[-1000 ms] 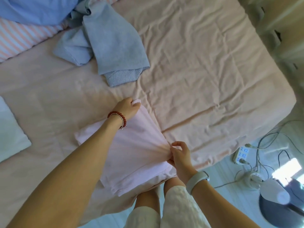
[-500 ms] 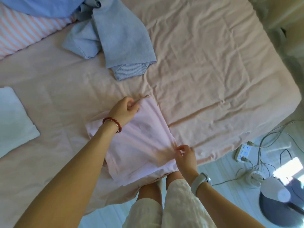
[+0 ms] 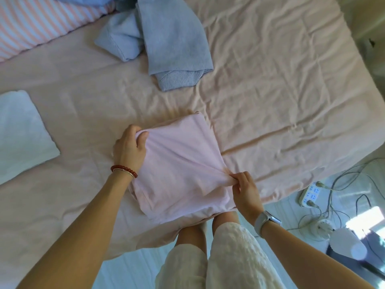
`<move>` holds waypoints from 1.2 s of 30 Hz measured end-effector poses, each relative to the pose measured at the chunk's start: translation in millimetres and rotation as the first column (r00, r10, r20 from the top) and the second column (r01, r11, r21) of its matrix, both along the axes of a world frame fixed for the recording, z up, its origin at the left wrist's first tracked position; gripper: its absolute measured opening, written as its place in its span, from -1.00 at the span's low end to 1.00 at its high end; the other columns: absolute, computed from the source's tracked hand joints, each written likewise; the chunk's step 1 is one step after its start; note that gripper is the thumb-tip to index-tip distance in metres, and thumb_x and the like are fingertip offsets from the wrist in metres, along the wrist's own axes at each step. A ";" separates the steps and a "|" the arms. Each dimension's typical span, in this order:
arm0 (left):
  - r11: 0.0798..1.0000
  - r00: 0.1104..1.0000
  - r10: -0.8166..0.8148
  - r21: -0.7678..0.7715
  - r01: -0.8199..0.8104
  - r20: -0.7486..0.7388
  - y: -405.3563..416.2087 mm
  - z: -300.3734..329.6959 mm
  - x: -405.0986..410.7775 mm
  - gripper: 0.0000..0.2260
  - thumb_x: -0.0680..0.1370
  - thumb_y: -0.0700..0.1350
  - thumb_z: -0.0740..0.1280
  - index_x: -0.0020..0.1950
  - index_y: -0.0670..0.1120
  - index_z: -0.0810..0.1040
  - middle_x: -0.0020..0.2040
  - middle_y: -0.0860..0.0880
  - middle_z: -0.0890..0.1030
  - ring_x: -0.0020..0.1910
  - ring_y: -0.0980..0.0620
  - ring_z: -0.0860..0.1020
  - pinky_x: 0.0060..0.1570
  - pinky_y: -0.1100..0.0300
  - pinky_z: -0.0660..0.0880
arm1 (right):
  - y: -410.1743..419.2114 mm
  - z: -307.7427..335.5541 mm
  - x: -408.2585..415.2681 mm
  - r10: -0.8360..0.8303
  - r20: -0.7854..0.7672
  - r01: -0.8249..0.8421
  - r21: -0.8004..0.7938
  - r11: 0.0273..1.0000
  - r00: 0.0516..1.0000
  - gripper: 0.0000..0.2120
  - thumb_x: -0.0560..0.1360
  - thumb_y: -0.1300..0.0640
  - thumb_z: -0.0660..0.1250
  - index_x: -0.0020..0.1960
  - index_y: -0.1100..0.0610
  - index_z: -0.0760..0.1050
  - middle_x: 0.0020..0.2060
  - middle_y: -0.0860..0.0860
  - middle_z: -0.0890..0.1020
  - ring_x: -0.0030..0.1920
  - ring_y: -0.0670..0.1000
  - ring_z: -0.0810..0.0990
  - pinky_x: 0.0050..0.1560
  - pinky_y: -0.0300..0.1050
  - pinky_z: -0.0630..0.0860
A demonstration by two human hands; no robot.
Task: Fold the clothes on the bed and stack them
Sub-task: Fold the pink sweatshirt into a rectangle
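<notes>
The pink garment [image 3: 179, 167] lies folded into a rough square on the peach bed sheet [image 3: 281, 101], close to the bed's near edge and just in front of my legs; my left hand [image 3: 130, 148] grips its corner at about ten o'clock, fingers curled round the cloth, a red bead bracelet [image 3: 124, 171] on that wrist; my right hand [image 3: 246, 189] pinches the edge at about four o'clock, pulling the fabric into creases, a pale watch [image 3: 265, 222] on that wrist; at twelve o'clock, well apart, a grey-blue sweater [image 3: 173, 44] lies crumpled; at nine o'clock a folded white cloth [image 3: 20, 134] rests on the sheet; at eleven o'clock a striped pillow [image 3: 41, 24]; on the floor at three o'clock a power strip [image 3: 310, 193] with tangled cables.
</notes>
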State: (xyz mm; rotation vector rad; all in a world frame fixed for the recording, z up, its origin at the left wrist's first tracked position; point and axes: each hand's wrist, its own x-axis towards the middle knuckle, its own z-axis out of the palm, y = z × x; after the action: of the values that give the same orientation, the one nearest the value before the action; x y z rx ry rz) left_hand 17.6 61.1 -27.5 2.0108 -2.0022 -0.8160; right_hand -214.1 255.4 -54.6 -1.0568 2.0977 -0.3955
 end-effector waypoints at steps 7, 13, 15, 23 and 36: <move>0.997 0.972 0.024 -0.073 -0.007 0.232 17.8 -3.3 -3.2 -0.72 0.48 -0.15 0.33 0.17 -0.18 0.49 0.17 -0.26 0.44 0.18 -0.27 0.39 0.22 -0.13 0.23 | 6.5 -4.3 5.1 0.270 -0.007 -0.255 0.298 0.920 0.963 -0.66 0.52 0.25 0.16 0.29 0.09 0.37 0.16 0.03 0.44 0.20 0.06 0.39 0.03 -0.10 0.42; 0.835 0.830 -0.503 -0.111 0.538 0.239 119.5 -10.0 -2.4 -0.76 0.34 0.05 0.36 -0.16 -0.11 0.56 -0.19 -0.10 0.54 -0.19 -0.14 0.51 -0.21 0.02 0.43 | 1.8 4.3 4.5 0.320 -0.108 -0.298 0.184 0.937 0.941 -0.62 0.42 0.29 0.30 0.23 0.22 0.40 0.17 0.13 0.45 0.16 0.17 0.45 0.05 0.01 0.45; 0.804 0.772 -0.576 0.014 0.594 0.268 142.1 -16.7 -2.4 -0.66 0.20 0.05 0.51 -0.16 -0.09 0.57 -0.19 -0.07 0.54 -0.16 -0.08 0.41 -0.19 0.07 0.35 | -0.3 7.5 5.7 0.444 -0.161 -0.432 0.103 0.896 0.882 -0.59 0.32 0.33 0.40 0.15 0.28 0.46 0.10 0.18 0.52 0.05 0.23 0.53 -0.04 0.07 0.51; 0.772 0.775 -0.622 -0.072 0.631 0.114 130.5 -4.2 20.5 -0.59 0.11 -0.44 0.46 -0.12 -0.10 0.66 -0.36 -0.06 0.51 -0.49 -0.05 0.47 -0.40 0.28 0.36 | -18.6 14.3 5.7 0.505 -0.157 -0.507 0.032 0.861 0.849 -0.59 0.25 0.57 0.24 0.08 0.38 0.49 -0.10 0.28 0.53 -0.16 0.29 0.52 -0.22 0.03 0.49; 0.939 0.967 0.246 0.233 -0.254 0.061 141.2 -20.2 68.1 -0.82 0.49 -0.02 0.34 -0.05 -0.13 0.55 -0.03 -0.08 0.52 -0.10 -0.07 0.53 -0.20 0.18 0.38 | -46.6 7.2 17.3 0.346 -0.266 -0.335 0.086 0.938 0.900 -0.86 0.45 0.26 0.22 -0.03 0.20 0.51 -0.13 0.13 0.58 -0.10 0.20 0.52 -0.17 -0.07 0.35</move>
State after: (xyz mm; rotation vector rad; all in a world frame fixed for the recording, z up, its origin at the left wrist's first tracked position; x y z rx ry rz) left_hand 85.7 202.2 -47.8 2.3617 -1.6800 -1.0132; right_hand -196.8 208.8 -47.4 -1.4974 2.0893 -0.0324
